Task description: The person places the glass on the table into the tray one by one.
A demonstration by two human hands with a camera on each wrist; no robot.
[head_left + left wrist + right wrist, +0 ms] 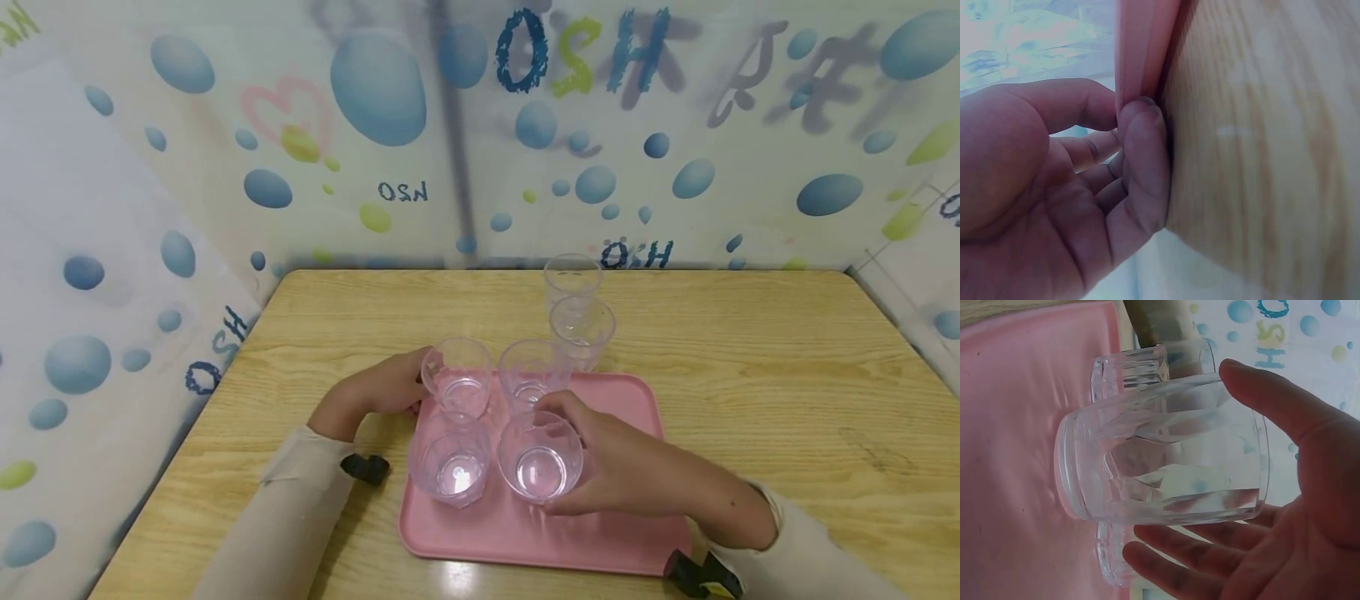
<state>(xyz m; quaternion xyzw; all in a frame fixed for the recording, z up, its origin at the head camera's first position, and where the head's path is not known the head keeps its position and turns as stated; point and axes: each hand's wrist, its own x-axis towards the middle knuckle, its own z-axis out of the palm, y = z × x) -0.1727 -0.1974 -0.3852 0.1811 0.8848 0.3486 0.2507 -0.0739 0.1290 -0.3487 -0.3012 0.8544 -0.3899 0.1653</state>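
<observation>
Gripped at the near right of the group, above the pink tray point(487, 533): a clear cup point(540, 458), with colourless walls, a round, thin rim, gently faceted sides narrowing downward, and a thick, glossy base; tinted pink in places by the surface beneath. Hard to tell: contact of base with tray. Held in the right hand point(611, 467), with thumb against the rim on one side and the other fingers slightly apart round the opposite side. Just beside, to the left, a near left cup point(450, 467) with a bright glint in its base; behind these 2, a far left cup point(459, 383) and a far right cup point(531, 371), both upright. At the tray's far edge, a 5th cup point(582, 333), and behind it on the wood-grained desk point(765, 375), a 6th point(572, 282). Low-rimmed and round-cornered, the tray; pinched at its left edge, towards the far corner, between thumb and curled fingers of the left hand point(393, 386).
</observation>
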